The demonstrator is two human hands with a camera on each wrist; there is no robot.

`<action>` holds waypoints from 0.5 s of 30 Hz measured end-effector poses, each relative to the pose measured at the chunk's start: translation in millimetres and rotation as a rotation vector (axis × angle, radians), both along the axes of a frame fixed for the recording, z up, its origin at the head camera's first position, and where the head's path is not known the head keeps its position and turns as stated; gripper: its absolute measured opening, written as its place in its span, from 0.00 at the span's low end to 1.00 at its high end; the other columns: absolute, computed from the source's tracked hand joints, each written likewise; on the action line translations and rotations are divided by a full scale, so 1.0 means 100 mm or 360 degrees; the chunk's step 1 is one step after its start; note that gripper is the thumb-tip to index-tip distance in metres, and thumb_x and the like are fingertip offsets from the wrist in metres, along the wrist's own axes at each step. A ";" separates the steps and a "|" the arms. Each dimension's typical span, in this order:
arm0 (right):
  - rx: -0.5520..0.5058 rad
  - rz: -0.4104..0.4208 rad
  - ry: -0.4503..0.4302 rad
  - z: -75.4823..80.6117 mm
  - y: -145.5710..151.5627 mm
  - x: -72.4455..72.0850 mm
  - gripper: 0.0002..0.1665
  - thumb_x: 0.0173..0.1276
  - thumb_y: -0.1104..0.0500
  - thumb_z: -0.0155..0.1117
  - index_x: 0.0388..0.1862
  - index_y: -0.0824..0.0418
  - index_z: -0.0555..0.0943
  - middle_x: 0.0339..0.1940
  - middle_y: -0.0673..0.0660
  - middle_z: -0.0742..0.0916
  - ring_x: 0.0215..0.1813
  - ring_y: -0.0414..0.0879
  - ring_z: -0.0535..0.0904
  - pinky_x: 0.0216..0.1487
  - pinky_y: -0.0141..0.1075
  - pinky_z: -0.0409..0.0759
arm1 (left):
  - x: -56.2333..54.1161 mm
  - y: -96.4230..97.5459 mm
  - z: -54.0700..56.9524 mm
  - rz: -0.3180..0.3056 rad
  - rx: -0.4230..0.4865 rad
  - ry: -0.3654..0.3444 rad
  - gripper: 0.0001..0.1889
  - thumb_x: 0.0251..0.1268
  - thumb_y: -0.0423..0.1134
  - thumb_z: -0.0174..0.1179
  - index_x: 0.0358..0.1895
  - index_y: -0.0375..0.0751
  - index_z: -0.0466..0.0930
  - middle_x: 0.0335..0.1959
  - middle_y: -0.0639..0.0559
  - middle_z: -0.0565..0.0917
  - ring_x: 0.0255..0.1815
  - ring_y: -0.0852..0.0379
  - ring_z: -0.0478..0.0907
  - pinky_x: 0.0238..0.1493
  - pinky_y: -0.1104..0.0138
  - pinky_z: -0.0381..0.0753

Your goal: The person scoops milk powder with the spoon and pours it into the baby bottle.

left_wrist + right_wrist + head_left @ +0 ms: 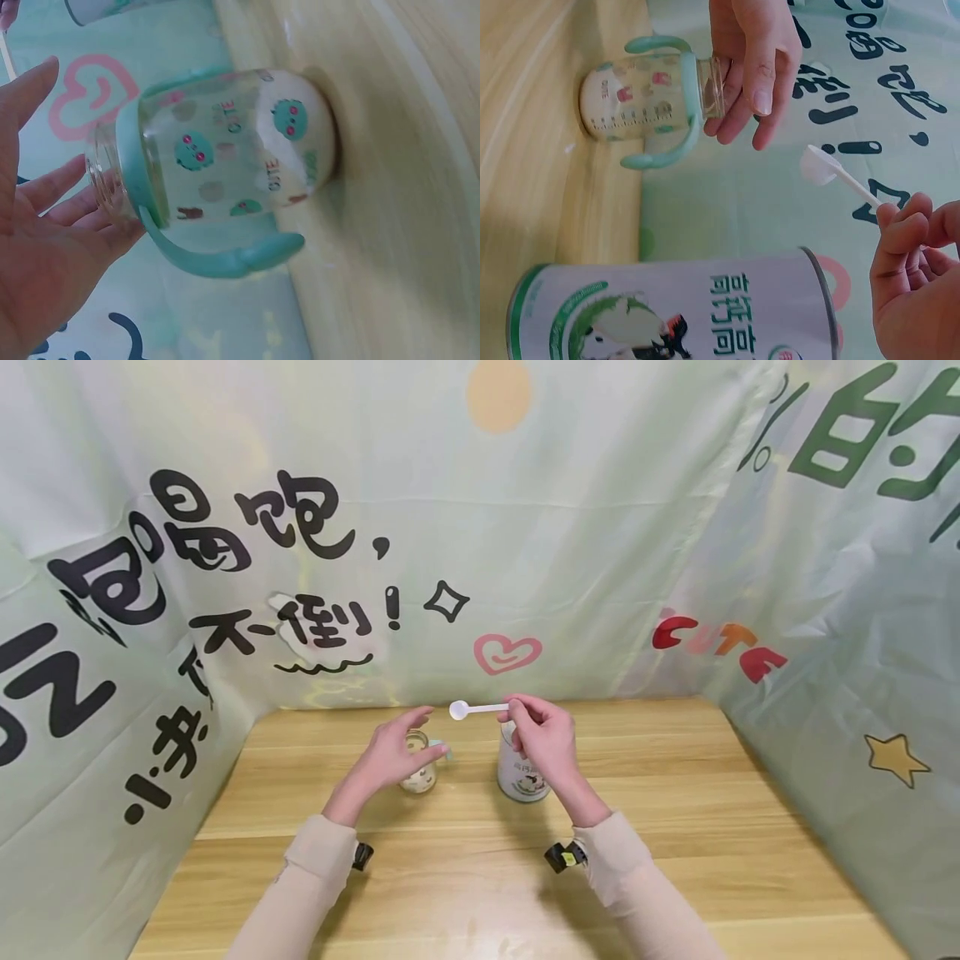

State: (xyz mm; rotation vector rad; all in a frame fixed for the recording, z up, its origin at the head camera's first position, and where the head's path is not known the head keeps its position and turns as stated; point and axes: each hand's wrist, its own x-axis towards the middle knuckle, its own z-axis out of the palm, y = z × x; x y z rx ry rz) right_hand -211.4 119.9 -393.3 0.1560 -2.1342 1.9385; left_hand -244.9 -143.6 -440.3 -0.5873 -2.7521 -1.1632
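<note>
My right hand [547, 739] pinches the handle of a small white measuring scoop [459, 710], holding it in the air above the table. The scoop's bowl [819, 165] points toward my left hand [382, 760]. A clear baby bottle [225, 142] with a mint-green collar and two handles stands upright, without a cap. Pale powder [289, 150] lies in its bottom. The left fingers [735, 112] are spread, relaxed and beside the bottle's neck; whether they touch it I cannot tell. Below my right hand stands a white milk powder can [667, 315] with green print.
The wooden table [465, 885] carries the bottle on the left and the can on the right. A printed cloth backdrop [600, 527] rises behind the table and along both sides. Dark wrist-worn devices [564, 857] sit below both wrists.
</note>
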 end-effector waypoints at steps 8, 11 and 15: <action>0.0004 -0.0063 -0.0004 0.04 0.14 0.01 0.12 0.79 0.59 0.62 0.51 0.63 0.89 0.34 0.64 0.90 0.17 0.38 0.73 0.19 0.27 0.71 | -0.02 0.12 0.08 -0.0007 -0.0040 0.0044 0.41 0.63 0.56 0.74 0.76 0.42 0.71 0.68 0.38 0.82 0.70 0.37 0.79 0.70 0.42 0.79; 0.0013 -0.0096 -0.0020 0.04 0.20 0.01 0.12 0.79 0.59 0.62 0.51 0.63 0.89 0.34 0.63 0.90 0.17 0.38 0.74 0.19 0.27 0.72 | -0.02 0.15 0.09 -0.0023 -0.0035 0.0040 0.41 0.64 0.55 0.74 0.76 0.42 0.72 0.68 0.38 0.83 0.69 0.36 0.79 0.69 0.42 0.79; 0.0024 -0.0137 -0.0042 0.03 0.29 0.01 0.13 0.80 0.58 0.62 0.51 0.63 0.89 0.33 0.60 0.90 0.18 0.39 0.74 0.20 0.28 0.73 | -0.02 0.19 0.10 -0.0049 -0.0037 0.0031 0.40 0.65 0.55 0.74 0.76 0.41 0.72 0.68 0.38 0.83 0.69 0.36 0.79 0.70 0.42 0.78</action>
